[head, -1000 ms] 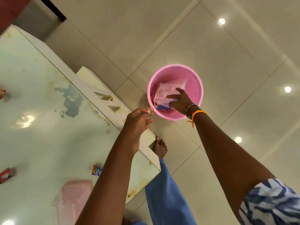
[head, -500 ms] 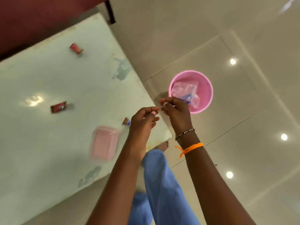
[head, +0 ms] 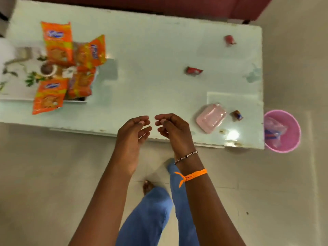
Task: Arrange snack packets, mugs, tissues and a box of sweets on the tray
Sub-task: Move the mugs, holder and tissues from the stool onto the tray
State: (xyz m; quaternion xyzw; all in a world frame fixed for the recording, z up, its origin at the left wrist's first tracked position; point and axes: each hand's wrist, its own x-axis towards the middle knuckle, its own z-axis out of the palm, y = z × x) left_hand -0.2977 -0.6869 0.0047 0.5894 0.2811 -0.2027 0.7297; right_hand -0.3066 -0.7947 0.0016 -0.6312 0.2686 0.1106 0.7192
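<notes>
Several orange snack packets (head: pixel 57 44) lie on a white floral tray (head: pixel 16 80) at the table's left end, some overhanging its rim. A pink tissue pack (head: pixel 211 118) rests near the table's front right. Two red sweets (head: pixel 193 70) and a small brown-and-blue one (head: pixel 237 115) lie loose on the right half. My left hand (head: pixel 132 134) and my right hand (head: pixel 173 129) hover side by side over the table's front edge, fingers curled and nearly touching, holding nothing. No mugs show clearly.
The pale green table (head: pixel 150 55) stands before a dark red sofa (head: pixel 177 6). A pink bin (head: pixel 291 139) holding crumpled plastic sits on the floor at the table's right end. My blue-trousered legs and bare feet are below.
My right hand left the plastic wrapper in the pink bin and drew back. The view swung left from the bin to the table, and both hands now meet in front of me.
</notes>
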